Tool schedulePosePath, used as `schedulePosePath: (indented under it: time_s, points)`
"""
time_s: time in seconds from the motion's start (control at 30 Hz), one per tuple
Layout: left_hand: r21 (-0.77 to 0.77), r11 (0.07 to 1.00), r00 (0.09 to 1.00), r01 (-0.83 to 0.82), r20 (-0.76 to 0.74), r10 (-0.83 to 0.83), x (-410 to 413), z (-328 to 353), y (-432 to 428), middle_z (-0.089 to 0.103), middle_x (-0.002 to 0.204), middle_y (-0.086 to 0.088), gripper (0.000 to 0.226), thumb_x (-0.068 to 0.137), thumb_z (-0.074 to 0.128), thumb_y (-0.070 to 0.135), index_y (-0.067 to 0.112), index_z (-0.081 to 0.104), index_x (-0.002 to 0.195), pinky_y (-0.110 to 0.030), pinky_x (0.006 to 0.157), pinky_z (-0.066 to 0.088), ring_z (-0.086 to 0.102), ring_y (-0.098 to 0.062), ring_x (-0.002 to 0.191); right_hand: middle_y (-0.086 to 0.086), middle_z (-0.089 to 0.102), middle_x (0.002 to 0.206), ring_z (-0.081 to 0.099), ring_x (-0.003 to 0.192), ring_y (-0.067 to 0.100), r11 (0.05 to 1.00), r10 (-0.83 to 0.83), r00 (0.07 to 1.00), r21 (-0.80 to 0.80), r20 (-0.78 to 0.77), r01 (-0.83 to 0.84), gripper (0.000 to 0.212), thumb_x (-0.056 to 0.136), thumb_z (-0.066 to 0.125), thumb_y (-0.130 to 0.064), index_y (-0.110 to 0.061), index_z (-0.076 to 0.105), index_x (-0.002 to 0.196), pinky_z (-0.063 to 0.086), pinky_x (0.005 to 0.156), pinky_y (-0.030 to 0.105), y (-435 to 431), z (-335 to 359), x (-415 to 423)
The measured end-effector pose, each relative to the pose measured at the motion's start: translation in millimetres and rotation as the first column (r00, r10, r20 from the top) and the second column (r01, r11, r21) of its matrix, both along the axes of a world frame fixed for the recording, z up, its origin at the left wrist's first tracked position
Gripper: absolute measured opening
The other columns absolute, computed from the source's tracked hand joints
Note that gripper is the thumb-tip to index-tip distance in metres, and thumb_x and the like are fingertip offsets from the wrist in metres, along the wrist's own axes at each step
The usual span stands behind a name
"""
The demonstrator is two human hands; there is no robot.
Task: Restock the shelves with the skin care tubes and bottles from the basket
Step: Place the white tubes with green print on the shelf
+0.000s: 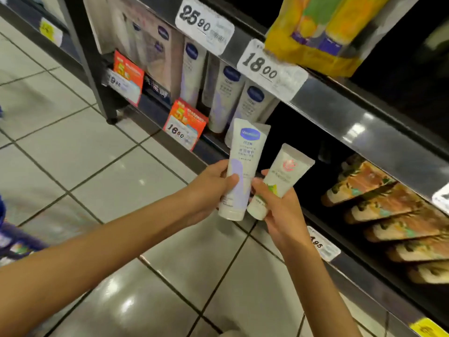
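I am looking down an aisle with the shelf rail point(364, 122) running diagonally across the top right. It is carrying white price tags reading 25 90 point(204, 25) and 18 00 point(269, 69). Under that rail a row of white tubes point(226, 98) is standing behind an orange promo tag point(184, 127), and just right of the row a dark gap point(303, 132) is leaving open room on the shelf. Further right, flat floral packs point(388, 215) are lying stacked at a slant, and a yellow pack point(315, 27) is sitting on the shelf above. The tiled floor point(97, 166) is giving wide free space on the left and below.

My left hand point(209, 188) is gripping a white-and-lilac tube point(243, 166), with the fingers curling round its lower half and the thumb lying across the front. The tube is standing cap down and crimped end up, with a blue oval logo near the top, and its upper end is reaching near the front of the shelved row.

My right hand point(279, 210) is holding a shorter cream tube point(281, 176) near its cap end, thumb pressing on the front. It is leaning to the right, showing a pink emblem and green print. The two tubes are sitting just beside each other in front of the shelf; I cannot tell whether they are touching.
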State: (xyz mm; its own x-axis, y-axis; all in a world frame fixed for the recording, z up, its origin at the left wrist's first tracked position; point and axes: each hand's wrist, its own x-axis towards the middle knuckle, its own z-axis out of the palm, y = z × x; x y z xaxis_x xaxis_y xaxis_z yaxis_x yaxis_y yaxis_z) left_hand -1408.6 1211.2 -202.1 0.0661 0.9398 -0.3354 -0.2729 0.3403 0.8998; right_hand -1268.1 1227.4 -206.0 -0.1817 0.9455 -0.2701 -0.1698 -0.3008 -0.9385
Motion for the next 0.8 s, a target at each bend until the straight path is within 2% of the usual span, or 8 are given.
schedulePosePath:
  time_s: [0.07,0.13,0.3,0.47,0.53,0.63,0.7,0.8]
  points:
    - [0.047,0.999,1.000,-0.007,-0.030,0.008,3.7,-3.6,2.4,0.061,0.120,-0.008,0.032,0.096,0.039,0.003,0.010,0.050,0.126,-0.023,0.086,0.051,0.060,-0.017,0.105,0.006,0.064,0.085,0.066,0.079,0.015,0.999,0.023,1.000,0.026,0.014,-0.024,0.022,0.073,0.066,-0.014,-0.013,0.055,0.092,0.056,0.073,0.031,4.7,-2.8,3.1]
    - [0.071,0.997,0.997,-0.023,-0.066,0.027,9.4,-7.9,5.8,0.063,0.109,-0.007,0.030,0.095,0.042,0.003,0.008,0.053,0.122,-0.011,0.070,0.052,0.062,-0.011,0.091,0.004,0.070,0.090,0.069,0.084,0.017,0.998,0.040,0.999,0.038,0.026,-0.041,0.029,0.068,0.068,-0.017,-0.012,0.058,0.095,0.056,0.072,0.030,7.6,-7.0,7.8]
    - [0.075,0.990,0.989,-0.122,-0.069,0.127,26.2,-13.2,16.6,0.062,0.095,-0.006,0.026,0.093,0.048,0.003,0.004,0.055,0.118,-0.010,0.056,0.048,0.060,-0.007,0.074,0.004,0.071,0.108,0.068,0.098,0.018,0.997,0.062,0.996,0.047,0.060,-0.065,0.043,0.074,0.067,-0.013,-0.013,0.059,0.116,0.056,0.075,0.024,15.4,-11.0,20.2]
    - [0.142,0.980,0.985,-0.141,-0.079,0.153,33.2,-2.6,33.1,0.063,0.099,-0.003,0.029,0.091,0.050,0.002,0.007,0.056,0.120,-0.009,0.064,0.051,0.061,-0.007,0.083,0.001,0.073,0.099,0.069,0.093,0.015,0.997,-0.023,0.999,0.075,0.027,0.021,0.041,0.069,0.072,-0.014,-0.014,0.062,0.108,0.054,0.071,0.020,36.5,-7.5,25.3]
    - [0.140,0.977,0.971,-0.158,-0.156,0.179,32.3,-1.3,38.8,0.063,0.108,-0.004,0.031,0.091,0.052,0.003,0.008,0.056,0.121,-0.007,0.071,0.049,0.059,-0.008,0.093,-0.002,0.073,0.096,0.069,0.093,0.012,0.990,-0.118,0.992,0.082,0.035,0.115,0.040,0.070,0.075,-0.010,-0.015,0.062,0.108,0.054,0.070,0.018,46.1,-10.5,23.6]
    - [0.122,0.964,0.937,-0.238,-0.233,0.261,25.3,-7.1,38.5,0.061,0.102,-0.002,0.028,0.090,0.051,0.004,0.009,0.058,0.117,0.001,0.069,0.042,0.056,-0.004,0.088,-0.012,0.074,0.086,0.069,0.086,0.003,0.968,-0.218,0.976,0.134,0.016,0.214,0.029,0.074,0.073,-0.004,-0.023,0.065,0.095,0.052,0.069,0.015,62.4,-15.1,18.0]
    - [0.093,0.961,0.925,-0.261,-0.263,0.276,19.1,-13.0,33.5,0.061,0.098,0.000,0.026,0.091,0.051,0.005,0.011,0.060,0.115,0.001,0.068,0.042,0.055,-0.001,0.084,-0.014,0.073,0.086,0.068,0.087,0.002,0.959,-0.247,0.969,0.149,0.019,0.241,0.031,0.073,0.074,-0.006,-0.028,0.064,0.092,0.053,0.072,0.017,72.7,-17.1,13.4]
    - [0.029,0.958,0.924,-0.284,-0.259,0.282,10.5,-21.3,26.8,0.062,0.104,-0.002,0.024,0.092,0.051,0.007,0.013,0.061,0.112,-0.008,0.079,0.043,0.056,-0.006,0.093,-0.009,0.072,0.096,0.067,0.097,0.008,0.959,-0.247,0.968,0.149,0.034,0.240,0.035,0.071,0.076,-0.007,-0.027,0.064,0.097,0.053,0.085,0.028,83.1,-24.5,7.0]
